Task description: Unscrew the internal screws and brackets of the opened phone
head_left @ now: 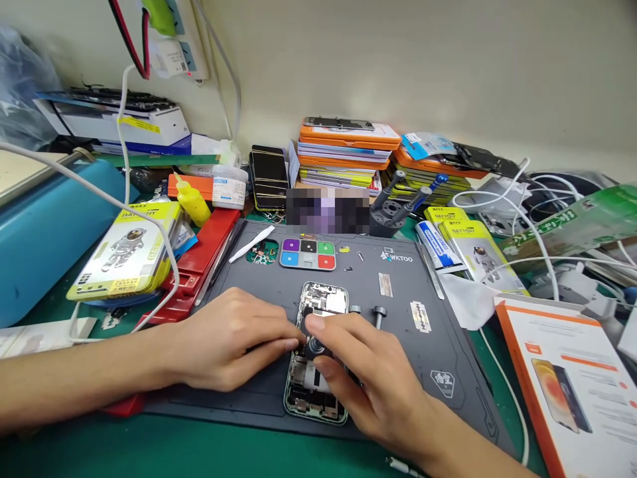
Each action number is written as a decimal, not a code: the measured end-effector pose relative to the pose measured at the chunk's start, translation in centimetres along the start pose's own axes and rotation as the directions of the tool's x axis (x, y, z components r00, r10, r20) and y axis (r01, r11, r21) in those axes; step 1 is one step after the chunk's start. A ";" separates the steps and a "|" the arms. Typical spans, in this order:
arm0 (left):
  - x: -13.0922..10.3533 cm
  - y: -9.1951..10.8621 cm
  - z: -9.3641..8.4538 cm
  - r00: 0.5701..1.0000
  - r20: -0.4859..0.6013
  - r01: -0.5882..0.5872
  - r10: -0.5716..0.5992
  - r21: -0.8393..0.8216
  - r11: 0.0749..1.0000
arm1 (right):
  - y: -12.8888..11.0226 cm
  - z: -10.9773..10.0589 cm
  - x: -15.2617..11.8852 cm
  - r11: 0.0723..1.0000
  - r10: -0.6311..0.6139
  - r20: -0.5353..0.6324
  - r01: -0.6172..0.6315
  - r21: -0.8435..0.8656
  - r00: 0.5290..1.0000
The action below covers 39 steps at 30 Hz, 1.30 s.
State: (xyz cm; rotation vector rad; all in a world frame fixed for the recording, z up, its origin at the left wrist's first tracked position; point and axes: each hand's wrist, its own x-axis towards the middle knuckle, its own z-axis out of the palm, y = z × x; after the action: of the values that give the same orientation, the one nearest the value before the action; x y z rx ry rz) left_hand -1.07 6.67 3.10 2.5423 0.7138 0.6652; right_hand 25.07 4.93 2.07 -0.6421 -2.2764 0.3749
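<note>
An opened smartphone [318,392] lies on the dark work mat [249,392], its inner parts and battery exposed. My left hand [239,338] rests at the phone's left edge, with thumb and forefinger pressed together over its middle; whatever is between those fingertips is hidden. From the right, my right hand [371,372] grips a small dark screwdriver [315,346] between thumb and fingers, standing over the middle of the phone. The screwdriver's tip cannot be seen. Another screwdriver [379,313] lies on the mat just beyond my right hand.
Behind the phone sits a coloured screw tray [308,255], with a white pry tool [253,243] to its left. A razor blade [421,317] and tweezers [430,269] lie to the right. Battery boxes [127,249], a tool holder [385,216] and a white cable [512,398] surround the mat.
</note>
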 end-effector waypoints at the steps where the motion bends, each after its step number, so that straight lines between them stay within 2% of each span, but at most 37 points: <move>1: 0.0 0.0 0.0 1.000 -0.006 -0.004 0.004 0.006 1.000 | 0.0 0.0 0.0 1.000 -0.001 0.007 0.001 0.015 1.000; 7: 0.0 0.1 0.0 0.999 0.015 -0.039 0.039 -0.007 0.999 | 0.0 0.2 -0.3 0.997 0.002 0.009 -0.003 0.075 1.000; 11: 0.0 0.0 -0.2 0.998 0.051 -0.029 0.030 -0.023 0.999 | -0.4 0.4 -0.2 0.996 0.070 -0.014 -0.069 0.056 0.997; 14: 0.0 0.1 -0.3 0.996 0.085 -0.020 0.021 -0.011 1.000 | -0.5 0.3 -0.1 0.997 0.068 -0.030 -0.066 0.050 0.997; 23: 0.2 0.1 -0.4 0.987 0.155 0.043 -0.042 -0.002 0.999 | -0.2 0.2 -0.3 0.999 0.021 -0.002 -0.021 0.028 1.000; 31: 0.3 0.0 -0.4 0.980 0.171 0.101 -0.096 -0.017 0.995 | -0.1 0.2 -0.1 0.998 0.038 0.008 -0.038 0.059 0.999; 39: 0.3 0.1 0.1 0.958 0.181 0.238 -0.222 -0.070 0.969 | 0.0 0.6 -0.3 0.992 0.064 -0.019 -0.062 0.107 0.998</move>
State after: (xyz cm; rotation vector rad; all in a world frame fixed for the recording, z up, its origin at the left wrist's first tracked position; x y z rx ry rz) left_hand -0.76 6.80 3.20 2.3505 0.8800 0.3855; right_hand 24.82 4.69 1.52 -0.6613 -2.2029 0.5129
